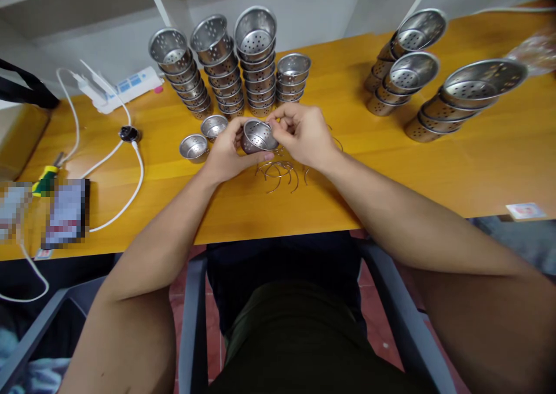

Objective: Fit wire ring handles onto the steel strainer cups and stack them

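Note:
My left hand (230, 153) is closed around a small perforated metal basket (259, 136), fingers behind its wall and thumb along the front. The basket is tilted with its open mouth toward me. At the basket's right rim, my right hand (302, 133) pinches what looks like a thin wire, mostly hidden by the fingertips. Several curved wire pieces (280, 174) lie loose on the table just below the hands. Two single perforated baskets, one nearer (194, 148) and one farther (214, 127), stand left of my left hand.
Several stacks of perforated baskets (256, 64) rise behind my hands. More stacks, partly leaning, stand on the right (452, 104). A power strip (130, 90), white cables (141, 174) and a pixelated phone-like object (65, 214) occupy the left of the wooden table (391, 179).

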The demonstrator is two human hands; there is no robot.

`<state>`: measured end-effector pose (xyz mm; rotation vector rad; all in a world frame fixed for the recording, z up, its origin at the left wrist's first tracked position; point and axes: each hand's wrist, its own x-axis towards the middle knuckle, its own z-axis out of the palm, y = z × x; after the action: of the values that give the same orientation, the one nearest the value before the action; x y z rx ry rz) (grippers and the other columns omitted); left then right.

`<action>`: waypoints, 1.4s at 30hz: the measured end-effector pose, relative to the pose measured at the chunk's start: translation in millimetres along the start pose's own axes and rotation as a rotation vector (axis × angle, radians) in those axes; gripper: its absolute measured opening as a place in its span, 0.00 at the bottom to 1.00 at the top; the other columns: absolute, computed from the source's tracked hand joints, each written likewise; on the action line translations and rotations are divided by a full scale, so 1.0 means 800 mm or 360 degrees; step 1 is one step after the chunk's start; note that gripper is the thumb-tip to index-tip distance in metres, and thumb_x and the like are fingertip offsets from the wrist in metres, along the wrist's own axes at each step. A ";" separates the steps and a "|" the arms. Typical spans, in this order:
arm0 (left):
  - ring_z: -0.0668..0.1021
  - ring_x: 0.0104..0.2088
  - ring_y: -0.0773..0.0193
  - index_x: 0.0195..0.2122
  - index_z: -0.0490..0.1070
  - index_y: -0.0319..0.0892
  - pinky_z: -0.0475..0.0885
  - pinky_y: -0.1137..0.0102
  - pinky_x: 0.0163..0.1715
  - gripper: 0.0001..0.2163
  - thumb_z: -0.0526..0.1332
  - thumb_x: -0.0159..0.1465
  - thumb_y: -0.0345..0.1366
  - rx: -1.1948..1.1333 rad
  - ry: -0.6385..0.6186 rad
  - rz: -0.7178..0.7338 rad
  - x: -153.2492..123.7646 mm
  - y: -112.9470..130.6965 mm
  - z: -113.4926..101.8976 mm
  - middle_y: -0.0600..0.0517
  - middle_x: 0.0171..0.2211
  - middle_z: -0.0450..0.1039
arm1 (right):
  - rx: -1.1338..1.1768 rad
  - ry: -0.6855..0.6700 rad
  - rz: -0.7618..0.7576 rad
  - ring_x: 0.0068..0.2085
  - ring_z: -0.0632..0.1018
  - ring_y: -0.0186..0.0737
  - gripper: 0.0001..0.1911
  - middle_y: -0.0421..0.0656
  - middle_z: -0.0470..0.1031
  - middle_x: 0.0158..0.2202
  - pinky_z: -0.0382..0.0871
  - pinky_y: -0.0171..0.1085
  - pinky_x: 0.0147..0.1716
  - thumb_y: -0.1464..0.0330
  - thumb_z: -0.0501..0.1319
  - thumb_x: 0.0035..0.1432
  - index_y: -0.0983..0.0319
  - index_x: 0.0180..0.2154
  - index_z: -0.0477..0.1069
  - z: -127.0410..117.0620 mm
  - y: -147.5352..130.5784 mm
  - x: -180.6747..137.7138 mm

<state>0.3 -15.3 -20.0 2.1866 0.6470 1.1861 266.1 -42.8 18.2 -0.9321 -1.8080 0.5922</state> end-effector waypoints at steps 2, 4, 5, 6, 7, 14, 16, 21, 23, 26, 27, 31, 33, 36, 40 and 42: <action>0.92 0.65 0.45 0.76 0.73 0.52 0.92 0.49 0.68 0.39 0.89 0.74 0.58 0.0004 0.0007 0.0049 0.000 -0.005 0.001 0.45 0.67 0.84 | 0.0020 0.0009 0.0007 0.34 0.76 0.46 0.07 0.39 0.71 0.31 0.79 0.47 0.40 0.61 0.76 0.83 0.54 0.49 0.84 0.001 0.004 0.001; 0.92 0.66 0.45 0.77 0.72 0.53 0.92 0.49 0.67 0.39 0.88 0.75 0.58 -0.0003 -0.0010 0.0067 -0.001 -0.006 -0.001 0.45 0.67 0.84 | 0.0019 0.0012 0.0021 0.34 0.75 0.46 0.06 0.38 0.70 0.30 0.79 0.47 0.39 0.62 0.77 0.83 0.54 0.49 0.85 0.002 0.005 0.001; 0.92 0.66 0.44 0.77 0.71 0.53 0.92 0.49 0.67 0.39 0.87 0.75 0.58 0.0005 -0.0024 0.0065 -0.001 -0.004 -0.002 0.45 0.68 0.84 | 0.0016 0.0018 0.0025 0.33 0.75 0.46 0.05 0.38 0.69 0.30 0.79 0.47 0.39 0.63 0.77 0.82 0.54 0.49 0.85 0.003 0.005 0.001; 0.92 0.66 0.44 0.77 0.71 0.53 0.92 0.49 0.68 0.39 0.87 0.75 0.58 0.0030 -0.0040 0.0054 -0.001 -0.001 -0.003 0.44 0.68 0.84 | 0.0011 0.0030 0.0031 0.33 0.75 0.46 0.04 0.37 0.69 0.30 0.79 0.46 0.39 0.64 0.77 0.82 0.54 0.50 0.85 0.004 0.004 0.001; 0.91 0.67 0.43 0.78 0.70 0.53 0.92 0.48 0.69 0.40 0.87 0.75 0.59 0.0077 -0.0057 0.0038 0.000 0.004 -0.004 0.44 0.69 0.83 | 0.0006 0.0045 0.0039 0.33 0.75 0.45 0.04 0.36 0.68 0.30 0.79 0.46 0.39 0.66 0.77 0.81 0.55 0.51 0.85 0.005 0.002 0.000; 0.88 0.75 0.34 0.83 0.66 0.53 0.87 0.41 0.80 0.53 0.89 0.68 0.70 0.0303 -0.0067 0.0104 0.005 0.027 0.006 0.40 0.75 0.82 | 0.0066 0.0072 0.0051 0.31 0.73 0.41 0.10 0.32 0.66 0.28 0.77 0.43 0.40 0.75 0.77 0.75 0.55 0.50 0.84 0.015 -0.015 -0.006; 0.89 0.72 0.36 0.80 0.69 0.53 0.88 0.42 0.78 0.48 0.84 0.73 0.74 0.0282 -0.0049 0.0097 0.006 0.028 0.011 0.40 0.72 0.84 | 0.0109 0.0092 0.0029 0.31 0.72 0.40 0.09 0.33 0.67 0.28 0.75 0.42 0.40 0.76 0.75 0.73 0.56 0.47 0.83 0.017 -0.016 -0.006; 0.91 0.65 0.41 0.74 0.76 0.50 0.91 0.45 0.72 0.46 0.78 0.73 0.82 0.0200 0.0020 -0.0007 0.007 0.028 0.009 0.42 0.65 0.87 | 0.0352 -0.0004 0.0037 0.32 0.73 0.39 0.03 0.39 0.76 0.33 0.71 0.39 0.34 0.67 0.75 0.79 0.57 0.46 0.85 0.008 -0.022 -0.002; 0.92 0.61 0.44 0.71 0.79 0.49 0.92 0.45 0.69 0.43 0.74 0.76 0.82 0.0143 0.0046 -0.0080 0.007 0.027 0.004 0.43 0.61 0.88 | 0.0534 -0.0190 0.0020 0.33 0.74 0.40 0.10 0.40 0.78 0.35 0.71 0.39 0.33 0.59 0.78 0.82 0.58 0.48 0.86 -0.005 -0.027 0.000; 0.92 0.54 0.47 0.67 0.81 0.47 0.93 0.45 0.64 0.40 0.69 0.80 0.82 0.0062 0.0038 -0.0166 0.006 0.025 -0.003 0.44 0.56 0.87 | 0.0755 -0.0468 -0.0023 0.33 0.73 0.39 0.22 0.39 0.76 0.34 0.72 0.38 0.31 0.47 0.86 0.78 0.57 0.49 0.87 -0.021 -0.031 0.003; 0.91 0.53 0.48 0.66 0.81 0.47 0.93 0.45 0.63 0.40 0.68 0.80 0.82 0.0053 0.0021 -0.0180 0.006 0.025 -0.004 0.44 0.55 0.87 | 0.0800 -0.0524 -0.0022 0.33 0.73 0.39 0.25 0.38 0.76 0.33 0.71 0.37 0.31 0.45 0.88 0.76 0.57 0.49 0.86 -0.024 -0.031 0.004; 0.91 0.56 0.46 0.72 0.78 0.48 0.92 0.44 0.65 0.45 0.72 0.76 0.84 0.0106 -0.0019 -0.0140 0.003 0.018 -0.005 0.43 0.59 0.86 | 0.0932 -0.0561 0.0041 0.32 0.74 0.37 0.30 0.39 0.79 0.34 0.71 0.36 0.30 0.43 0.93 0.70 0.57 0.45 0.86 -0.024 -0.029 0.007; 0.90 0.63 0.41 0.77 0.73 0.49 0.91 0.42 0.69 0.50 0.77 0.71 0.83 0.0179 -0.0029 -0.0093 0.001 0.013 -0.006 0.41 0.65 0.84 | 0.0960 -0.0528 0.0082 0.31 0.74 0.37 0.30 0.38 0.79 0.32 0.71 0.36 0.30 0.45 0.95 0.67 0.58 0.44 0.86 -0.021 -0.028 0.006; 0.88 0.70 0.37 0.80 0.68 0.49 0.88 0.40 0.74 0.51 0.83 0.71 0.77 0.0329 -0.0051 -0.0071 -0.002 0.007 -0.009 0.38 0.70 0.81 | 0.0949 -0.0508 0.0175 0.29 0.76 0.37 0.30 0.38 0.82 0.31 0.74 0.37 0.29 0.46 0.96 0.65 0.57 0.43 0.86 -0.017 -0.028 0.005; 0.88 0.69 0.37 0.81 0.67 0.49 0.87 0.40 0.76 0.48 0.87 0.73 0.68 0.0432 -0.0051 -0.0020 -0.002 0.008 -0.014 0.37 0.72 0.81 | 0.0958 -0.0498 0.0237 0.29 0.80 0.38 0.31 0.42 0.87 0.34 0.79 0.38 0.31 0.46 0.96 0.64 0.58 0.43 0.85 -0.014 -0.029 0.003; 0.89 0.68 0.38 0.81 0.68 0.49 0.87 0.40 0.75 0.47 0.86 0.74 0.67 0.0422 -0.0053 -0.0002 -0.001 0.010 -0.016 0.37 0.72 0.82 | 0.0958 -0.0507 0.0247 0.29 0.80 0.38 0.32 0.42 0.87 0.34 0.80 0.38 0.30 0.46 0.96 0.63 0.58 0.43 0.84 -0.013 -0.029 0.003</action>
<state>-9.8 -18.6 -9.3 2.4174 0.8323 1.1132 267.5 -54.9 40.6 -0.5836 -1.6769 1.3563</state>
